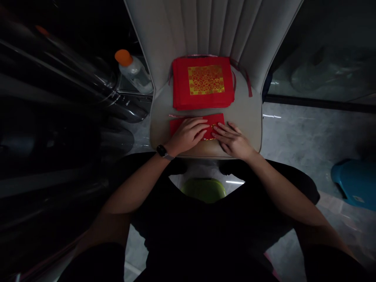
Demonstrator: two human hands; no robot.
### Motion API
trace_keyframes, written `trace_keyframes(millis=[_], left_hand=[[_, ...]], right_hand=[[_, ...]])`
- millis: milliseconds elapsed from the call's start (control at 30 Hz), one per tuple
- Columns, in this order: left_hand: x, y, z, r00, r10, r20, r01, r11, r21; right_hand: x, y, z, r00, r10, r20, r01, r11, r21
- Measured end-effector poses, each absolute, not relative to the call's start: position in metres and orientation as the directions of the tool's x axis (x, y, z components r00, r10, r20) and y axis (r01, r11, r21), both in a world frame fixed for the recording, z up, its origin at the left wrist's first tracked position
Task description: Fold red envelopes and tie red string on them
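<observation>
A flat red piece with gold print [216, 119] lies on the chair seat near its front edge. My left hand [189, 135] rests palm down across its middle, fingers stretched out to the right. My right hand [233, 140] lies on its right end with the fingers spread, their tips close to those of my left hand. Both palms are hidden. Just behind, a stack of red bags [180, 84] with a gold patterned panel sits on the seat, dark red ribbons [249, 87] trailing from its right side.
The grey chair [249, 113] has a ribbed backrest. Left of it stands a clear bottle with an orange cap [123, 57]. A blue plastic object [360, 184] is on the floor at the right, and a green one [204, 190] shows between my legs.
</observation>
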State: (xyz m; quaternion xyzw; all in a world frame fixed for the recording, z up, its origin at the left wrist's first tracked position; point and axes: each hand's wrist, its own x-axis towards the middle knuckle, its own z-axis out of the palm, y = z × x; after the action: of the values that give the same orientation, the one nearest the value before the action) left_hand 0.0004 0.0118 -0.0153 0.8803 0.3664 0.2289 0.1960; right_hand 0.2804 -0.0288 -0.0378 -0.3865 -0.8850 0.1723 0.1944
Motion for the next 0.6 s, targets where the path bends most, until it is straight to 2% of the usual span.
trace_keyframes(millis=[233, 600], left_hand=[[-0.0032, 0.0145, -0.0239, 0.663, 0.734, 0.148, 0.607, -0.642, 0.469], [-0.0055, 0.0134, -0.0202, 0.668, 0.735, 0.113, 0.614, -0.631, 0.474]], right_hand=[[0.2807, -0.0305, -0.0399, -0.631, 0.748, 0.207, 0.623, 0.648, -0.439], [0.2834, -0.0313, -0.0424, -0.643, 0.737, 0.210, 0.610, 0.658, -0.441]])
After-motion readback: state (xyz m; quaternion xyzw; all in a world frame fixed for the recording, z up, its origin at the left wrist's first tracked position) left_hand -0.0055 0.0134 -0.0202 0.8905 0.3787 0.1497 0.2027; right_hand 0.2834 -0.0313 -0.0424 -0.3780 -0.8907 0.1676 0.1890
